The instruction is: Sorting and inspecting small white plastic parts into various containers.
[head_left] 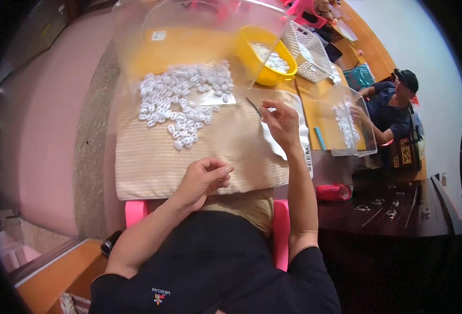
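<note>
My right hand (282,123) is raised over the right side of the cloth, its fingers pinched round a thin dark stick-like tool (252,105) that points up and left. Lower down, near the cloth's front edge, my left hand (204,181) is closed with thumb and fingertips together. Whatever it may hold is too small to make out. Beyond both hands lies a heap of small white oval plastic pieces with holes (171,99), spread on the striped beige cloth (142,162). A flat white card (218,99) sits partly under the pieces.
A clear plastic cover (189,47) stands over the far part of the table. A yellow basin (267,76) with white pieces and a white perforated basket (307,49) stand far right. At the right, another person (396,104) works over white pieces behind a clear box (356,136).
</note>
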The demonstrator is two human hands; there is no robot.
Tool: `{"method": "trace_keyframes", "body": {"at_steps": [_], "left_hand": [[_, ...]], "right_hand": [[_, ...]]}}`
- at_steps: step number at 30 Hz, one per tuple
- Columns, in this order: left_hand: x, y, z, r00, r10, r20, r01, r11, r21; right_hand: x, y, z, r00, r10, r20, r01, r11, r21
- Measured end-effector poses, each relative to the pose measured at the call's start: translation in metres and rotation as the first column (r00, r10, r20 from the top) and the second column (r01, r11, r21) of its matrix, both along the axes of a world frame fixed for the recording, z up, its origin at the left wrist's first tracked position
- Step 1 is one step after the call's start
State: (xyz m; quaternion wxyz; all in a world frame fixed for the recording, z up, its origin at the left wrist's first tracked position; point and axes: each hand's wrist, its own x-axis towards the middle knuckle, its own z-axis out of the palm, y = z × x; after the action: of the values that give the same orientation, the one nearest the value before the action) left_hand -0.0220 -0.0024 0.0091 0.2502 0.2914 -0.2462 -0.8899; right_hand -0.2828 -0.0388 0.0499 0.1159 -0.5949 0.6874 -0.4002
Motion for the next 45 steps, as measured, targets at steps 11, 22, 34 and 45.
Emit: {"method": "trace_keyframes", "body": {"at_steps": [11, 22, 34, 45], "left_hand": [[0.003, 0.000, -0.003, 0.999, 0.011, -0.041, -0.009, 0.999, 0.034], [0.003, -0.001, -0.002, 0.996, 0.026, -0.088, -0.022, 0.998, 0.055], [0.003, -0.002, -0.003, 0.996, 0.034, -0.086, -0.029, 0.998, 0.050], [0.003, -0.005, -0.005, 0.957, 0.285, -0.062, -0.287, 0.958, -0.018]], "right_hand": [[0.059, -0.017, -0.025, 0.960, 0.275, -0.044, -0.265, 0.951, 0.157], [0.087, -0.036, -0.029, 0.888, 0.290, -0.356, -0.199, 0.942, 0.270], [0.087, -0.037, -0.041, 0.900, 0.245, -0.360, -0.195, 0.966, 0.169], [0.084, 0.026, -0.011, 0.870, 0.223, 0.440, -0.382, 0.869, 0.314]]}}
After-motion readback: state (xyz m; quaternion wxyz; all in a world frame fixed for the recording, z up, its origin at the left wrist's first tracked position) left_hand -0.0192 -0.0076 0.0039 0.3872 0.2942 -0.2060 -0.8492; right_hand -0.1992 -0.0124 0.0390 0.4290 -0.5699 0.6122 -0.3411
